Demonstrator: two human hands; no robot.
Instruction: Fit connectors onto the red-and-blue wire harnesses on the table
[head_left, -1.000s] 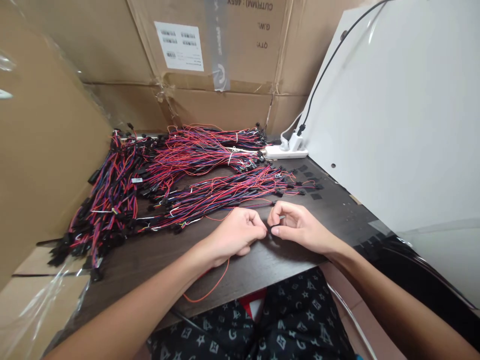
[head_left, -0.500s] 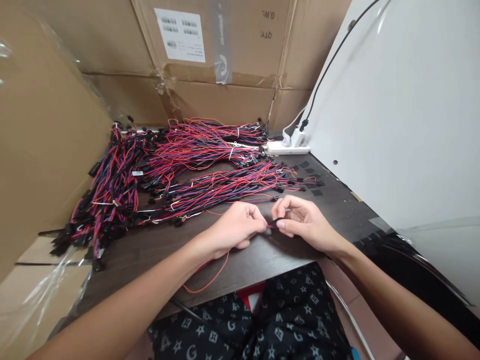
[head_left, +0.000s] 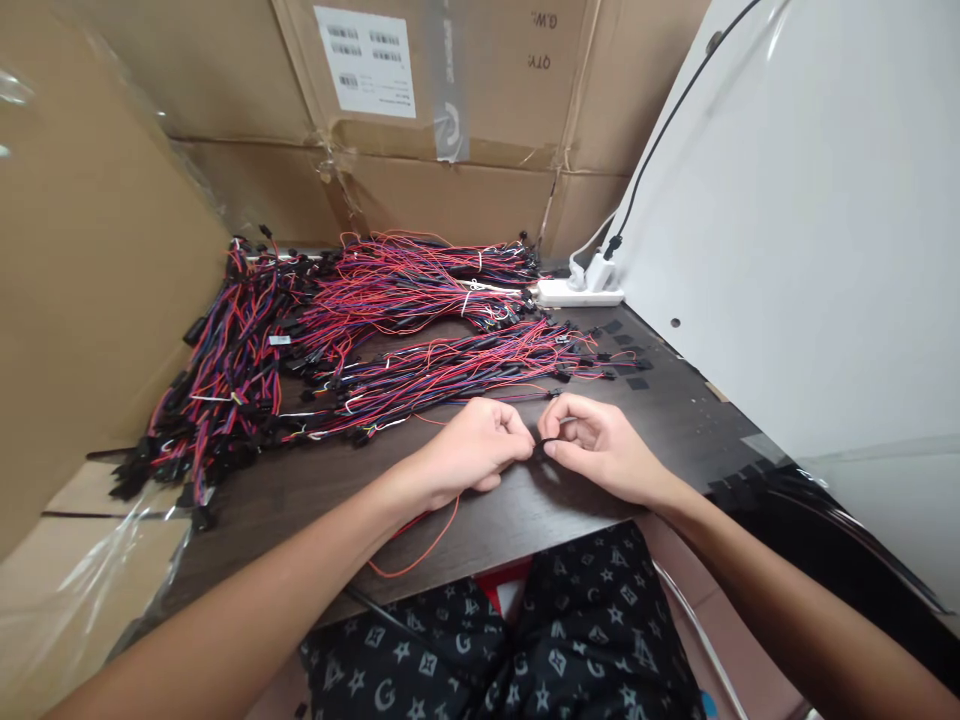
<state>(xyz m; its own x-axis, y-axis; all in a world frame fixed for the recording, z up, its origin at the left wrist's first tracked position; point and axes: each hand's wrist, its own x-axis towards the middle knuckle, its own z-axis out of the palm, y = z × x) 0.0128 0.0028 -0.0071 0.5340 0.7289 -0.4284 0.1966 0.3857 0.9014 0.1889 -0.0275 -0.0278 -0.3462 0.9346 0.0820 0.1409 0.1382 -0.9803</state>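
Both of my hands meet over the front of the dark table, fingertips almost touching. My left hand (head_left: pixel 480 447) is closed in a pinch on a thin wire harness, mostly hidden by the hand; its orange-red wire (head_left: pixel 444 540) loops out below the wrist. Between thumb and index finger, my right hand (head_left: pixel 604 445) pinches a short strip of black tape (head_left: pixel 548 442). One end of that strip lies against the left fingertips, where the wires are covered from view. Just beyond my hands is a bundle of red, blue and black wire harnesses (head_left: pixel 450 372) with black connectors.
More harness bundles (head_left: pixel 397 285) lie behind, and a tangled pile (head_left: pixel 240 370) sits at left. A white power strip (head_left: pixel 581 293) with plugs stands at the back right. Short black tape pieces (head_left: pixel 636 384) stick to the table (head_left: pixel 675 420). Cardboard (head_left: pixel 450 200) and a white panel (head_left: pixel 787 250) enclose the table.
My right hand has moved slightly left, closing the small gap to my left fingertips. The pink-red wire seen between them is now covered. The camera view has shifted a little.
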